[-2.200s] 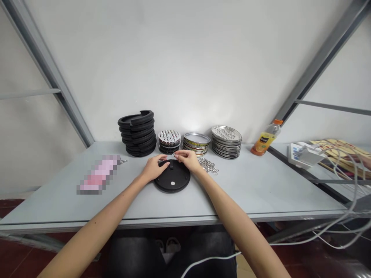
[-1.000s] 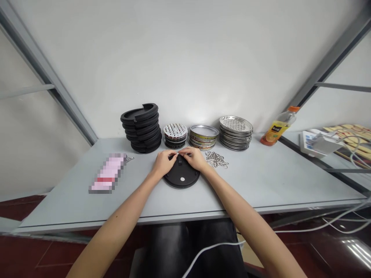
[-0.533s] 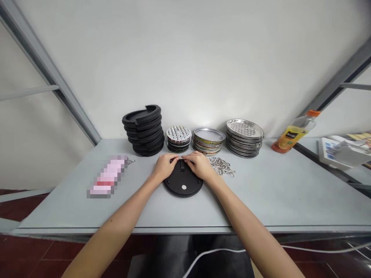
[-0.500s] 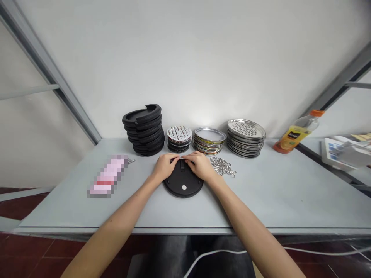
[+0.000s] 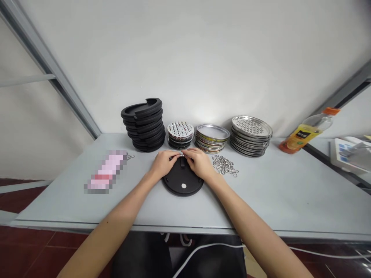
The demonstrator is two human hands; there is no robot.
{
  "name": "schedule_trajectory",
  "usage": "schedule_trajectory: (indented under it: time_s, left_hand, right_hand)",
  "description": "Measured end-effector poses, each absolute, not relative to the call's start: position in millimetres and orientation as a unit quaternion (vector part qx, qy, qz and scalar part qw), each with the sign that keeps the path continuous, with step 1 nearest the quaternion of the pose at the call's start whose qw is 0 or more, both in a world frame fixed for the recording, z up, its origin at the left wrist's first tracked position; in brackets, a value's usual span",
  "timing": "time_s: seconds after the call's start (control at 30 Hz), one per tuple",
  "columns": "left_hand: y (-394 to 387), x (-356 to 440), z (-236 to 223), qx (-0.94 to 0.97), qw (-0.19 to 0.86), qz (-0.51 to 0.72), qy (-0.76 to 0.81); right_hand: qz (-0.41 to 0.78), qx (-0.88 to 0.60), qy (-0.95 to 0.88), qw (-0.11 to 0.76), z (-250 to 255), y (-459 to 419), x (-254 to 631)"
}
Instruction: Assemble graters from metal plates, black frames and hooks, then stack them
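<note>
From the head view, the left hand (image 5: 163, 163) and right hand (image 5: 199, 163) meet over the far edge of a black round disc (image 5: 183, 182). Their fingers (image 5: 176, 157) are pinched together on a small metal ring (image 5: 181, 154). The disc lies flat on the desk (image 5: 275, 200), with loose metal clips (image 5: 224, 165) just to its right.

One black disc (image 5: 174, 181), four stacks (image 5: 210, 141)
</note>
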State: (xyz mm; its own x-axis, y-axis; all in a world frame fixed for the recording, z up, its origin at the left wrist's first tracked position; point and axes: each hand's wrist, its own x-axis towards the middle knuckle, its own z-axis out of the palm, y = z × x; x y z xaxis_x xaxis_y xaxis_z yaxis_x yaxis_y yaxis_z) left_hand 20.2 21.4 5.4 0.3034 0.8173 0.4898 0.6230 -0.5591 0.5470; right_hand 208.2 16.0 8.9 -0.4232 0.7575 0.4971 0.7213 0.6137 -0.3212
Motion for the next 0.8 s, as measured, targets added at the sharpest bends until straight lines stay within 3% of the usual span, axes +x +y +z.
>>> schedule_trajectory:
  time_s: [0.8]
  left_hand:
    - [26.3,18.6,0.9,0.794,0.122,0.378,0.460]
  right_hand:
    - [0.023,-0.458,-0.841,0.287,10.4,11.9,211.5]
